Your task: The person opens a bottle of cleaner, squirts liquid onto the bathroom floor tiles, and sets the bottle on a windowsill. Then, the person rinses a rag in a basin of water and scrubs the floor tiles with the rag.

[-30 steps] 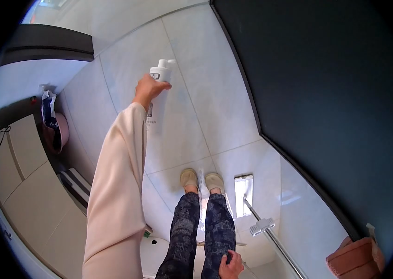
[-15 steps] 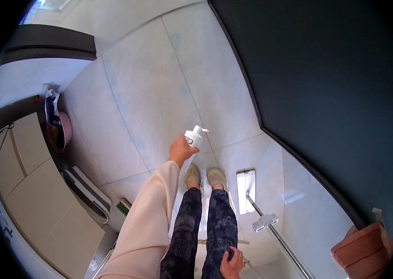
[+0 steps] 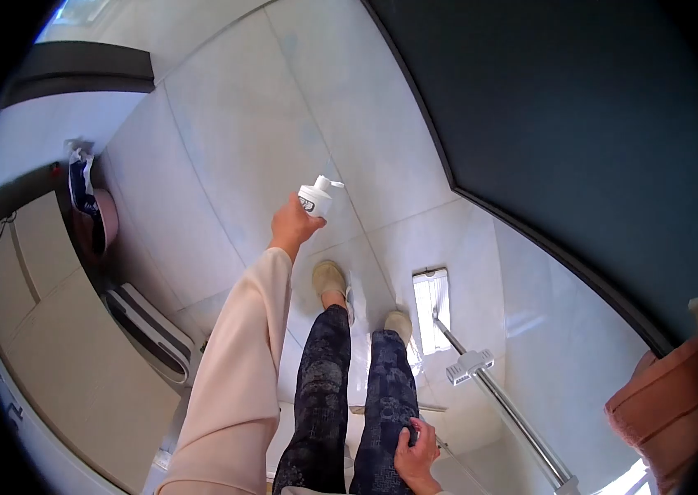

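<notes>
My left hand (image 3: 293, 224) is wrapped round a white bottle (image 3: 314, 200) with a dark label mark, held out in front of me over the floor. A narrow white top with a small piece jutting to the right sits on the bottle. Low in the view, my right hand (image 3: 417, 455) hangs beside my right trouser leg (image 3: 390, 396). Its thumb and fingers are loosely bent and apart, and I see nothing held in them. A pale loose sleeve (image 3: 238, 351) covers my left arm.
A flat mop (image 3: 489, 384) with a metal pole stands right of my feet. On the left are a cabinet (image 3: 77, 346), a striped grey-and-white object (image 3: 151, 326) and a pink basin (image 3: 107, 219). A dark panel (image 3: 563, 148) fills the right, with a reddish-brown cloth (image 3: 675, 400) below.
My left foot has stepped forward, and my right foot is now behind it. The left hand and bottle have shifted up and left in view. The right hand stays low by my leg.
</notes>
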Available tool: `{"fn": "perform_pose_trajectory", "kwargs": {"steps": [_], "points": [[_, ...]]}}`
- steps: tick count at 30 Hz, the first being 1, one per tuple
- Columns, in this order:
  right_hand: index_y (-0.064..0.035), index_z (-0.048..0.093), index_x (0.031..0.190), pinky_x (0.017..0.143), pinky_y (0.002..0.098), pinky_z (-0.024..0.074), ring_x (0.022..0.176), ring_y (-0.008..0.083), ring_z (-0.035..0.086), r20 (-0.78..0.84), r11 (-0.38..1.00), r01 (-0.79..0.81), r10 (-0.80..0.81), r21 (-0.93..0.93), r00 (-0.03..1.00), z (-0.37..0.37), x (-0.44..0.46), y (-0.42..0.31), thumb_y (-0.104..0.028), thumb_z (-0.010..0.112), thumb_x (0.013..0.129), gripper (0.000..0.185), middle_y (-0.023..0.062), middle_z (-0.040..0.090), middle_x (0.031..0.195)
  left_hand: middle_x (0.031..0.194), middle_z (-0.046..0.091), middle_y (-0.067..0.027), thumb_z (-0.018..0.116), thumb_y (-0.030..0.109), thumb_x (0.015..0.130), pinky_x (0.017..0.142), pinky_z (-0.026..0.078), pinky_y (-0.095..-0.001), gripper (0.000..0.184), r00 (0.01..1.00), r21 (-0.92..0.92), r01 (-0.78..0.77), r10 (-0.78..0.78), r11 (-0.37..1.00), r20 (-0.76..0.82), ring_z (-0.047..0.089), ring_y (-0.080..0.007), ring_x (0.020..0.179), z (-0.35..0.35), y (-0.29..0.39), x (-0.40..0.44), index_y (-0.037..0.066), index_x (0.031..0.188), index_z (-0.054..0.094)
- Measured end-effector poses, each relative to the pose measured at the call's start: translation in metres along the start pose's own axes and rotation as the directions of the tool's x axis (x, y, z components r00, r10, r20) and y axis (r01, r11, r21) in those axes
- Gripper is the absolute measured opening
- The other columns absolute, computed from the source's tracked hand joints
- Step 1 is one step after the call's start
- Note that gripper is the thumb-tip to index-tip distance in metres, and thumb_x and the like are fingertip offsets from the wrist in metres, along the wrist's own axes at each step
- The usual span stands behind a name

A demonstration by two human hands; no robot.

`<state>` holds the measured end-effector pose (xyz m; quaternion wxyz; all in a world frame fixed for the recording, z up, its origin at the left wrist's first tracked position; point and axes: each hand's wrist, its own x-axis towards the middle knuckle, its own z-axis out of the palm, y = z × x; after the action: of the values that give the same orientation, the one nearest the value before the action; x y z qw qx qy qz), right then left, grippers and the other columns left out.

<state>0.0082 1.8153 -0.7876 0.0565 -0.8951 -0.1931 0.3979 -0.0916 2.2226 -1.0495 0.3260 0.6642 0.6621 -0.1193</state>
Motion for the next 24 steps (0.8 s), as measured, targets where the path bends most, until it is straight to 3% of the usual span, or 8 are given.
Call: {"fn": "perform_pose_trajectory", "kwargs": {"steps": [5,9,15,19,24], "points": [[-0.0086,0.056,0.107,0.085,0.0411,0.0415,0.098,0.0284,0.055,0.058,0.991,0.058,-0.051,-0.120,0.997,0.005,-0.008,0.094,-0.021,0.058,0.083,0.027,0.0100,0.057,0.102,0.090,0.066,-0.0154,0.079,0.035,0.057,0.074,0.051,-0.0428,0.062,1.000,-0.021,0.021,-0.021,1.000,-0.002,0.064,-0.0351,0.086,0.053,-0.005,-0.051,0.005,0.102,0.048],[-0.0095,0.055,0.109,0.089,0.0418,0.0376,0.103,0.0275,0.052,0.082,0.997,-0.001,0.007,-0.071,0.997,-0.011,-0.008,0.161,-0.022,0.058,0.083,0.029,0.0092,0.056,0.105,0.092,0.066,-0.0166,0.079,0.034,0.056,0.075,0.051,-0.0431,0.062,0.998,-0.028,0.051,-0.052,0.998,-0.020,0.063,-0.0356,0.088,0.112,-0.015,-0.118,0.005,0.101,0.049],[-0.0115,0.054,0.111,0.090,0.0428,0.0357,0.106,0.0265,0.051,0.161,0.990,-0.011,0.034,-0.143,0.986,-0.013,-0.033,0.226,-0.024,0.057,0.083,0.031,0.0079,0.055,0.108,0.095,0.065,-0.0173,0.080,0.035,0.054,0.076,0.051,-0.0425,0.067,0.974,0.008,0.120,-0.120,0.993,0.194,0.063,-0.0344,0.091,0.186,-0.025,-0.204,0.004,0.105,0.050],[-0.0121,0.055,0.111,0.091,0.0430,0.0347,0.107,0.0262,0.050,0.192,0.989,-0.007,0.036,-0.150,0.981,-0.011,-0.028,0.248,-0.025,0.057,0.083,0.030,0.0077,0.055,0.109,0.096,0.065,-0.0173,0.080,0.036,0.054,0.076,0.051,-0.0421,0.067,0.968,-0.017,0.144,-0.137,0.989,0.209,0.063,-0.0341,0.091,0.223,-0.025,-0.215,0.003,0.105,0.051],[-0.0125,0.055,0.111,0.092,0.0432,0.0333,0.107,0.0259,0.050,0.186,0.985,-0.010,0.042,-0.170,0.982,0.005,-0.033,0.274,-0.025,0.057,0.083,0.031,0.0069,0.054,0.109,0.097,0.065,-0.0177,0.081,0.038,0.055,0.076,0.051,-0.0421,0.069,0.984,-0.032,0.141,-0.136,0.990,0.116,0.063,-0.0346,0.091,0.240,-0.028,-0.206,0.002,0.105,0.050]]}}
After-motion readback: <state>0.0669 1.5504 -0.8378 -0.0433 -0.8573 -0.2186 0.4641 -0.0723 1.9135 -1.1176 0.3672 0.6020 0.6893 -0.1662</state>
